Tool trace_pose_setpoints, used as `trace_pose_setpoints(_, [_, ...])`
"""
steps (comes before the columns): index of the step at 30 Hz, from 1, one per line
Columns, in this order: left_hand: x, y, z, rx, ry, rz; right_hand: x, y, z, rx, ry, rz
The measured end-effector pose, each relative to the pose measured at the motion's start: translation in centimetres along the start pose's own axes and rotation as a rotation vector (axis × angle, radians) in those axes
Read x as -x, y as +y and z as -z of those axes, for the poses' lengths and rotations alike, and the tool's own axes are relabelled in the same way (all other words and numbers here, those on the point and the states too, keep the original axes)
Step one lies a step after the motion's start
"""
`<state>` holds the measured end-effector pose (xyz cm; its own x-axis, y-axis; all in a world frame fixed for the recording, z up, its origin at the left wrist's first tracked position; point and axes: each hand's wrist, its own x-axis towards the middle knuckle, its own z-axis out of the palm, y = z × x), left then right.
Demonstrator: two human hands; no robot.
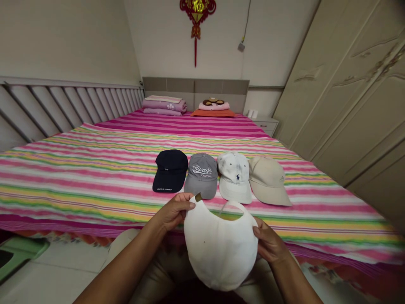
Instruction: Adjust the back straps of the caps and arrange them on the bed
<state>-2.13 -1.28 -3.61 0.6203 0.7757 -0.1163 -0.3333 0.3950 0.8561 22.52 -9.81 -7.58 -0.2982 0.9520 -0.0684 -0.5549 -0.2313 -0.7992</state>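
Four caps (226, 179) lie at twelve o'clock; left hand (175, 210) pinches a fifth cap (221, 249) at ten o'clock, right hand (269, 241) at three.

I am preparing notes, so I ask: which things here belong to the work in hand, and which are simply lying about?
Belong to the work:
held white cap, between left hand and right hand
probably also the row: navy cap, gray cap, pale cap, beige cap

Just around:
folded purple bedding
orange cloth
red wall hanging
nightstand
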Motion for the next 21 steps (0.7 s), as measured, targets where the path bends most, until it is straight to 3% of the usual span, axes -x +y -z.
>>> trace_pose_setpoints(4, [0.1, -0.2, -0.5, -0.029, 0.024, -0.010, -0.1, -0.8, -0.8, 0.066, 0.003, 0.003])
trace_pose_setpoints(9, [0.1, -0.4, -1.4, -0.046, 0.030, -0.006, -0.7, -1.7, -2.2, 0.254, 0.106, 0.046])
trace_pose_setpoints(15, [0.0, -0.7, -2.1, -0.108, 0.048, -0.006, -1.1, -2.3, -3.9, 0.297, 0.108, 0.159])
trace_pose_setpoints(21, [-0.2, -0.8, -2.8, -0.113, 0.085, 0.001, -1.7, -2.7, -5.7, 0.357, 0.085, 0.148])
